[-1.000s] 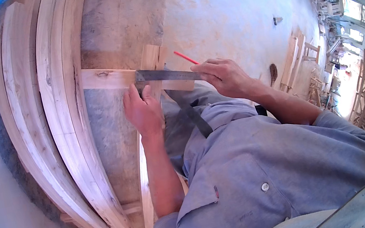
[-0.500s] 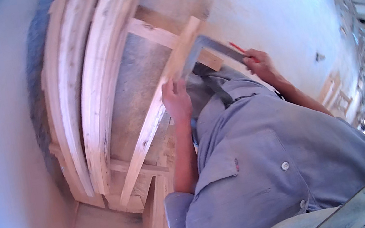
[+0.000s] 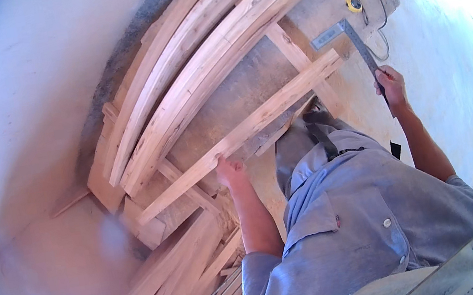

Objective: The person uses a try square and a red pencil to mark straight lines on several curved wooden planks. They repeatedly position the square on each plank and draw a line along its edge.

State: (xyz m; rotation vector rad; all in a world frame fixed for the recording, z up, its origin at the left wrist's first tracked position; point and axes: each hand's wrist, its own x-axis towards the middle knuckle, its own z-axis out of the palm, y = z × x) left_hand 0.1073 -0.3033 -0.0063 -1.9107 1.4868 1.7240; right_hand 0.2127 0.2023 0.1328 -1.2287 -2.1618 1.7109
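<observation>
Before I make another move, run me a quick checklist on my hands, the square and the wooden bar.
1. Left hand on the wooden bar: ok, touching its near edge.
2. Right hand secure on the square: ok, it looks closed around the long arm.
3. Square clear of the bar: ok, a gap shows between them.
4. Both hands free: not ok, the right holds the square.
5. Tape measure clear of both hands: ok, beyond the square.
6. Bar sitting flat on the crosspieces: cannot tell from this angle.
</observation>
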